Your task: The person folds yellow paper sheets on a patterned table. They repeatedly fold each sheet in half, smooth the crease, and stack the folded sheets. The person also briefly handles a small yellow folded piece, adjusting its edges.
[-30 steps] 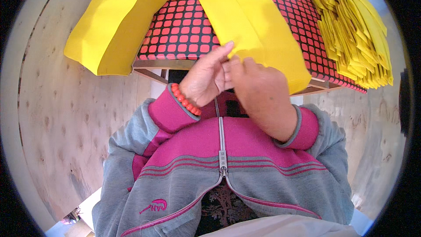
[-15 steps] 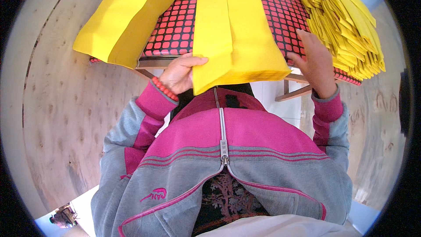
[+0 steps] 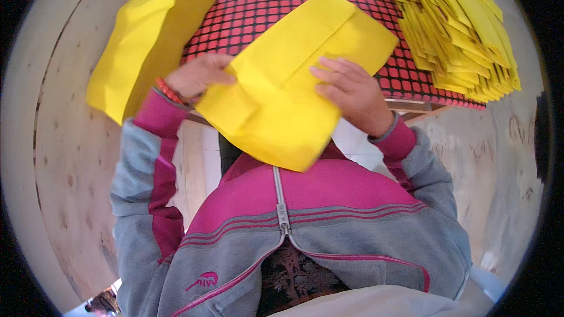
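Observation:
A folded yellow fabric piece (image 3: 294,70), felt-like in look, lies slantwise in front of me. Its near corner hangs past the table's front edge, toward my jacket. My left hand (image 3: 200,76), with a red bead bracelet at the wrist, is closed on the left edge of this fabric, thumb on top. My right hand (image 3: 349,91) rests on the right part of the fabric with its fingers stretched out, slightly blurred. A lengthwise fold line runs across the upper side. Whether several layers lie beneath cannot be made out now.
A red-and-black checked cover (image 3: 264,9) spreads over the table. At the left lies a thick yellow fabric stack (image 3: 147,41), reaching over the table's edge. A fanned pile of folded yellow pieces (image 3: 455,35) lies at the right. Wooden boards (image 3: 70,158) stand on both sides.
The middle yellow fabric has turned clockwise and come nearer to me. My right hand has moved left from beside it onto its top. My left hand keeps its grip, now farther left.

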{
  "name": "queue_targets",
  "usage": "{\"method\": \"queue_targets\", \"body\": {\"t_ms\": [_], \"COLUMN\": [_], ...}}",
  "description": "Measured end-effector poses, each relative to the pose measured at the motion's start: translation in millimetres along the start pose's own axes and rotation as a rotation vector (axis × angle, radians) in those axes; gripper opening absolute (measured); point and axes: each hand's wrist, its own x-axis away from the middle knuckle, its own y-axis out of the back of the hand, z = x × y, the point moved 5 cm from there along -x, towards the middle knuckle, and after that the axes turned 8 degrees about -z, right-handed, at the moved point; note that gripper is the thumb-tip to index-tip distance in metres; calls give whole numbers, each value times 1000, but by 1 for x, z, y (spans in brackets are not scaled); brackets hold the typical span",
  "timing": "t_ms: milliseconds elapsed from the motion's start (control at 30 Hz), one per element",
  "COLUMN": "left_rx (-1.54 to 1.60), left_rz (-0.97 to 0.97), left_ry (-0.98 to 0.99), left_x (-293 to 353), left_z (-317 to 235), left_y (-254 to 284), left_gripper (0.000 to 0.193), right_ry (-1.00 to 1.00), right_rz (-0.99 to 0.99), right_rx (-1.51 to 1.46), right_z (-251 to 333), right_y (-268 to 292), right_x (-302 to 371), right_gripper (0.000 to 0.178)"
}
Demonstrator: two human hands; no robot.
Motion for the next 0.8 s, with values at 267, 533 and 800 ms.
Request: {"method": "queue_targets", "body": {"t_ms": [267,533,800], "left_rx": [-1250,-1407,-1389], "left_rz": [-144,-538,-583], "left_ry": [-370,-653,-603], "left_x": [-111,-38,43], "left_z": [-92,-89,-16], "left_y": [59,2,-56], "left_gripper": [40,42,66], "right_ry": [-267,-322,-282], "right_rz": [-2,85,117], "right_rx": [11,-6,26], "right_z": [18,23,23], "right_y": [-36,-51,-49], "right_x": [-38,-67,-75], "right_gripper": [14,9,8]}}
